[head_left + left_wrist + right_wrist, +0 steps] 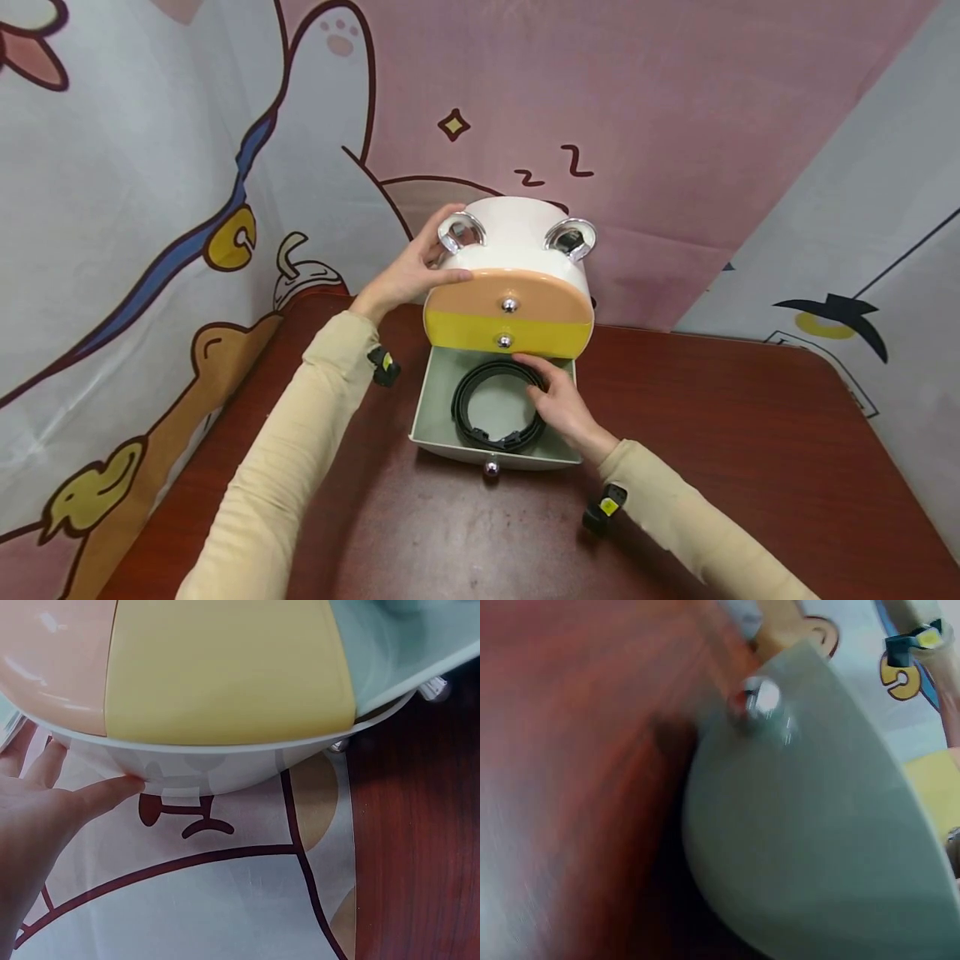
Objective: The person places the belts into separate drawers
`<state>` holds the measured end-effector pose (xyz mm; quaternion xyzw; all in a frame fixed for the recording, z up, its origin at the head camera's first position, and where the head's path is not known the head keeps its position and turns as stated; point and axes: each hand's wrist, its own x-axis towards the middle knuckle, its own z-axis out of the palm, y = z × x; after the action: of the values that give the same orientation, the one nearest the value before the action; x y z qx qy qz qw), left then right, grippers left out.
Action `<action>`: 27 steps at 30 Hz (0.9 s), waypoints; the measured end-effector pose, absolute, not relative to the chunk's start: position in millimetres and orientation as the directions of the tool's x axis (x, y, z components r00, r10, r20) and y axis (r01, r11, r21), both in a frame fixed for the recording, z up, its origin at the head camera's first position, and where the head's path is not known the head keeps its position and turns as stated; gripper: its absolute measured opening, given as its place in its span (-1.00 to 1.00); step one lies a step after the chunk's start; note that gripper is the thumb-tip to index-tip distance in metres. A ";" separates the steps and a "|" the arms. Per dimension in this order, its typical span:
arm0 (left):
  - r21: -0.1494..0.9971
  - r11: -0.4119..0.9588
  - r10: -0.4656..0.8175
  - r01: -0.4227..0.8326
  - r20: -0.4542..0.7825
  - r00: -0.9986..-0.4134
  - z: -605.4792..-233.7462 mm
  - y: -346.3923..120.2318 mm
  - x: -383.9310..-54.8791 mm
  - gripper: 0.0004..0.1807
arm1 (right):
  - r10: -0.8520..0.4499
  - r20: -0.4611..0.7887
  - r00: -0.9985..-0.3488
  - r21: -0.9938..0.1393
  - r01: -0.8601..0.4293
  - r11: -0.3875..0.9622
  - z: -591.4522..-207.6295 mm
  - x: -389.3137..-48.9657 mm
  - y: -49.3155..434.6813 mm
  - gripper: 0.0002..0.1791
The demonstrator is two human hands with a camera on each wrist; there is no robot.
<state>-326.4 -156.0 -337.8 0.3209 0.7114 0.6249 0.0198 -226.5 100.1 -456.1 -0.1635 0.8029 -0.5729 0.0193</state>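
A small white drawer cabinet point(517, 237) with chrome ring eyes stands on the table. Its orange drawer point(480, 290) and yellow drawer point(465, 329) are closed, while the pale green bottom drawer point(438, 417) is pulled out. My left hand point(408, 267) grips the cabinet's upper left side, thumb along the front edge; the left wrist view shows this thumb against the white shell. In the green drawer lies a coiled black belt point(461, 408). My right hand point(562, 404) pinches the coil's right side between thumb and fingers. The right wrist view is blurred and leaves that hand out.
The dark red wooden table point(712, 433) spreads out on both sides of the cabinet. A printed cartoon cloth point(637, 100) hangs close behind it and along the left. The drawer's round chrome knob point(491, 468) juts toward me.
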 end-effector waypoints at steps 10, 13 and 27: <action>0.896 0.010 0.482 0.443 0.384 -0.787 -337.9 -155.5 -326.4 0.00 | -0.396 0.242 -0.886 -0.796 -0.414 0.441 -442.7 -224.4 111.0 -0.50; 0.896 0.024 0.480 0.443 0.379 -0.792 -336.8 -154.3 -324.9 0.00 | -0.401 0.220 -0.889 -0.830 -0.387 0.401 -439.2 -222.9 117.7 -0.52; 0.893 0.052 0.486 0.448 0.369 -0.792 -325.2 -152.1 -311.6 0.03 | -0.349 0.190 -0.917 -0.879 -0.318 0.355 -418.6 -223.9 162.2 -0.52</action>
<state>-311.6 -152.1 -325.2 0.3217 0.7252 0.6086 0.0155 -223.9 162.2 -418.6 -0.2026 0.8231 -0.5304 0.0149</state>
